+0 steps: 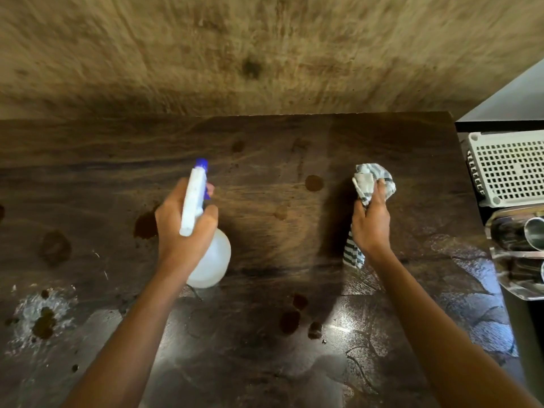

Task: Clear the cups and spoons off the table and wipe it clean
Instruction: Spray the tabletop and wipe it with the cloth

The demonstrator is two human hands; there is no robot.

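Observation:
My left hand [182,228] grips a white spray bottle [213,260] with a blue nozzle, held above the middle of the dark wooden table [265,148] and pointing away from me. To the right, my right hand [371,225] holds a bunched white cloth with dark stripes [372,179], one end hanging below my palm. Brown stains [313,183] dot the tabletop, with more near the front [290,320]. A wet, foamy patch with dark spots [41,316] lies at the front left. The front right of the table looks wet and shiny.
Off the table's right edge stands a white perforated basket [509,167]. Below it is a shiny metal tray [518,254] holding steel cups [534,234]. A tan wooden wall [265,54] runs behind the table.

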